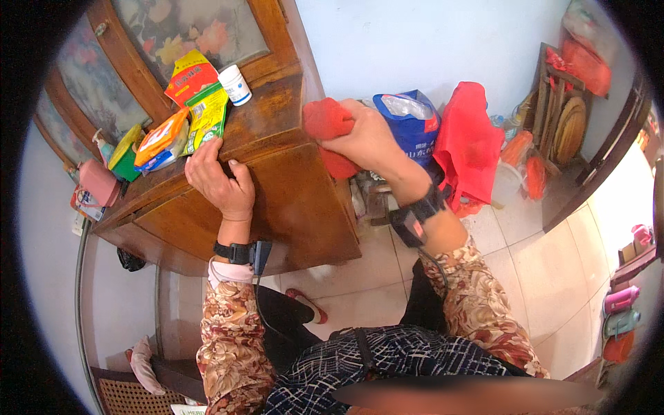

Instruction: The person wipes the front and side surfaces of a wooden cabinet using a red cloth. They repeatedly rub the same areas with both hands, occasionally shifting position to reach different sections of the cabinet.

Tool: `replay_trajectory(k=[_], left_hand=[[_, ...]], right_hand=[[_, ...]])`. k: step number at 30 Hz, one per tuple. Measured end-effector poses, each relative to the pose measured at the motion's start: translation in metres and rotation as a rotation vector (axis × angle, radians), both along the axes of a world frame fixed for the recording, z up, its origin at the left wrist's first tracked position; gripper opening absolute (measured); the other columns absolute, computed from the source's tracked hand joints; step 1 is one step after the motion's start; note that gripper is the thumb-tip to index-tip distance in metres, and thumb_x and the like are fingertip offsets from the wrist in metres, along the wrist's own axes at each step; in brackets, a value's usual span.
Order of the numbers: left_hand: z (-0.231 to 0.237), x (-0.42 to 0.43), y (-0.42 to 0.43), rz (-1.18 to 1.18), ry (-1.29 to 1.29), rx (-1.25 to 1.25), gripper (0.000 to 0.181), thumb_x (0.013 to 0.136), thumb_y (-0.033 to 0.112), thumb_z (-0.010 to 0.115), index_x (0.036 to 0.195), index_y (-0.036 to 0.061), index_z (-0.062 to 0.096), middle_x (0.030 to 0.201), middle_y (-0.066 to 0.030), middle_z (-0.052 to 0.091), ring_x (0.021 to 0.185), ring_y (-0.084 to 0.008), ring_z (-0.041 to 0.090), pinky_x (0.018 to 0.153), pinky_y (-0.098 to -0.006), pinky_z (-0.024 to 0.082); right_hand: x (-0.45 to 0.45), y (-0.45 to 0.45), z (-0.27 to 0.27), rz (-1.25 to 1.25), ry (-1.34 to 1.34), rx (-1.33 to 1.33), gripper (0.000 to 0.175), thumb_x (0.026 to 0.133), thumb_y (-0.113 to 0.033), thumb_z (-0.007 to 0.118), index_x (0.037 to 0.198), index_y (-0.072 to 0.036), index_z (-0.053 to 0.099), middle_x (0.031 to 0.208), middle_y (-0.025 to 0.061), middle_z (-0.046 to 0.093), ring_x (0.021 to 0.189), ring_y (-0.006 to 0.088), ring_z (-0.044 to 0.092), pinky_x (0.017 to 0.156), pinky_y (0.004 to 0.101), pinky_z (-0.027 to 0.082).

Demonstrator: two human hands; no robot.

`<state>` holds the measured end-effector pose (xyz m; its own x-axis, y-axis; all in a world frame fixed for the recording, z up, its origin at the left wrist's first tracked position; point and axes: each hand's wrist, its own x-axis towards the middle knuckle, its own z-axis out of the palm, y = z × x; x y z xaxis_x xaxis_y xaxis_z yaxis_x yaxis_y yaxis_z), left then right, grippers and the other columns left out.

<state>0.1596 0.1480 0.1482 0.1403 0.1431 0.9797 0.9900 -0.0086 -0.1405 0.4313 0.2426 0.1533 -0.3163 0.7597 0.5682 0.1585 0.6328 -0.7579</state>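
My right hand (365,140) grips a bunched red cloth (327,119) at the right end of a brown wooden cabinet (280,192). Part of the cloth hangs below my fingers along the cabinet's side. At the front edge of the cabinet top rests my left hand (220,181), thumb apart, holding nothing. Its fingertips reach the lower end of a yellow-green packet (207,122); whether they press on it I cannot tell. Behind that packet lies a red and yellow packet (192,80), with a white plastic bottle (235,85) upright beside them.
Left along the cabinet top are an orange wipes pack (161,135), a green tub (124,163) and a pink container (98,181). Glass-panelled doors (202,31) rise behind. On the right stand a blue bag (410,124), a red bag (469,140) and a wooden rack (552,98).
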Motion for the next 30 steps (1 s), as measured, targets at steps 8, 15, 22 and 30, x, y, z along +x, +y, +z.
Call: replay_trajectory(k=[8,15,22,30], left_hand=[[0.000,0.003,-0.006,-0.009,-0.002,-0.004,0.043,0.087,0.015,0.060,0.128,0.0027,0.067,0.126,-0.0153,0.067,0.120,-0.0349,0.061,0.113,-0.0519,0.037],[0.002,0.005,-0.006,0.002,0.043,0.009,0.043,0.089,0.016,0.059,0.129,0.0025,0.065,0.124,-0.0159,0.067,0.120,-0.0355,0.060,0.113,-0.0522,0.037],[0.001,0.002,-0.003,0.012,0.037,-0.015,0.043,0.089,0.017,0.059,0.130,0.0028,0.064,0.126,-0.0158,0.065,0.123,-0.0351,0.058,0.114,-0.0525,0.035],[0.000,0.003,-0.005,0.009,0.019,-0.027,0.044,0.088,0.015,0.059,0.130,0.0030,0.064,0.127,-0.0152,0.066,0.123,-0.0352,0.058,0.115,-0.0523,0.034]], right_hand=[[-0.001,0.018,-0.014,0.145,0.149,-0.188,0.039,0.078,-0.028,0.088,0.108,-0.005,0.078,0.102,0.0096,0.080,0.093,0.0202,0.076,0.086,0.0350,0.058],[-0.033,0.075,-0.041,0.209,0.471,-0.415,0.027,0.084,-0.015,0.085,0.105,-0.002,0.076,0.100,0.0037,0.075,0.091,0.0140,0.069,0.084,0.0315,0.055],[0.001,0.069,-0.028,0.702,1.000,-0.731,0.043,0.093,-0.020,0.076,0.130,-0.004,0.063,0.122,0.0114,0.071,0.112,0.0264,0.071,0.097,0.0440,0.059],[-0.026,-0.001,-0.016,0.176,0.564,-0.151,0.045,0.087,-0.023,0.089,0.123,-0.003,0.069,0.113,0.0044,0.075,0.105,0.0134,0.069,0.096,0.0357,0.057]])
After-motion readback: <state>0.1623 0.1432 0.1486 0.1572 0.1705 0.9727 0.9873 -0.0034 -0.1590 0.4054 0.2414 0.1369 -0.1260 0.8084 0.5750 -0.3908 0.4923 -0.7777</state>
